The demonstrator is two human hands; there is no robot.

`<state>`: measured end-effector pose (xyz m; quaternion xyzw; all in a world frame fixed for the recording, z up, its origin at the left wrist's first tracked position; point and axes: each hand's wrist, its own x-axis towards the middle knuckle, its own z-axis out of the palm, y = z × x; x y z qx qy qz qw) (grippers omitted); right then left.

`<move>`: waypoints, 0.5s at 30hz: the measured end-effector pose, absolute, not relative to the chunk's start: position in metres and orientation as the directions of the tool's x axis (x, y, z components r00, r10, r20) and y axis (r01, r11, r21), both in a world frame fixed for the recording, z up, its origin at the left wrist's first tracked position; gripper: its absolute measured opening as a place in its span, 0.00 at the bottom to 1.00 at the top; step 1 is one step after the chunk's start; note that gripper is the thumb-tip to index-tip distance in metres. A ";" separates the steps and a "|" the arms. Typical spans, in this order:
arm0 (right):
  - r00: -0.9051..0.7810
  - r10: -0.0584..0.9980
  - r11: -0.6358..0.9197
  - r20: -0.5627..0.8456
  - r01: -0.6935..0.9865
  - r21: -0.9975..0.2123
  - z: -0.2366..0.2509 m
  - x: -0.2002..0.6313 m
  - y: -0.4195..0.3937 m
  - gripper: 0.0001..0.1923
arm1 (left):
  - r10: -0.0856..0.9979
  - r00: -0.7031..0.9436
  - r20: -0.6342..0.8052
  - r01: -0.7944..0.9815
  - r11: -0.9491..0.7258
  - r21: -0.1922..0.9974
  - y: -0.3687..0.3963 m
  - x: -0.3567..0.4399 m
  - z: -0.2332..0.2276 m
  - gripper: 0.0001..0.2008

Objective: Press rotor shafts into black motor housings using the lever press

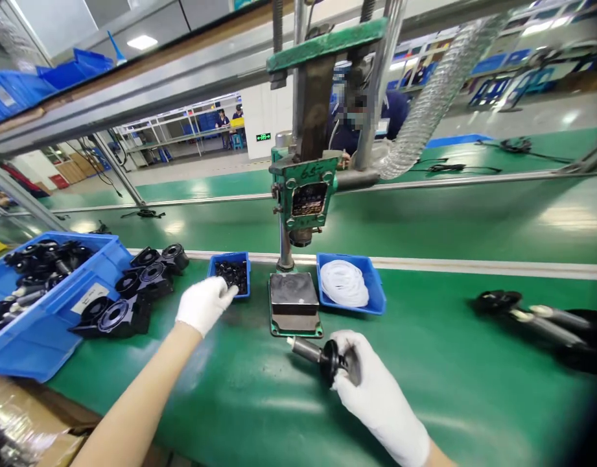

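My right hand (376, 395), in a white glove, holds a black flanged part with a metal shaft (317, 355) just above the green table, in front of the press base plate (294, 301). My left hand (205, 303), also gloved, reaches to the near edge of a small blue tray of small black pieces (230, 272); its fingertips touch the tray rim. Whether it pinches a piece is hidden. The green hand press (305, 188) stands behind the plate.
A small blue tray of white rings (349, 283) sits right of the press. Black round housings (133, 292) lie loose at the left beside a large blue bin (40, 311) of similar parts. Finished shaft assemblies (536, 321) lie at the right. A person sits behind the press.
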<state>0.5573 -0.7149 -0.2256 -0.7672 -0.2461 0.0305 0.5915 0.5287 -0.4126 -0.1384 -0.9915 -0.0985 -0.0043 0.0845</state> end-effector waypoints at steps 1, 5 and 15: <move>0.879 0.432 -0.188 0.204 0.309 -0.932 -0.227 0.556 -0.713 0.13 | 0.166 0.986 0.027 0.169 -0.971 -0.169 -0.403 0.535 -0.133 0.18; 0.880 0.455 -0.245 0.134 0.268 -0.932 -0.227 0.551 -0.708 0.12 | 0.003 0.996 -0.087 -0.009 -0.991 -0.132 -0.381 0.564 -0.128 0.19; 0.901 0.422 -0.205 0.100 0.203 -0.957 -0.220 0.556 -0.712 0.12 | 0.052 0.998 -0.034 0.058 -0.977 0.206 -0.368 0.572 -0.117 0.13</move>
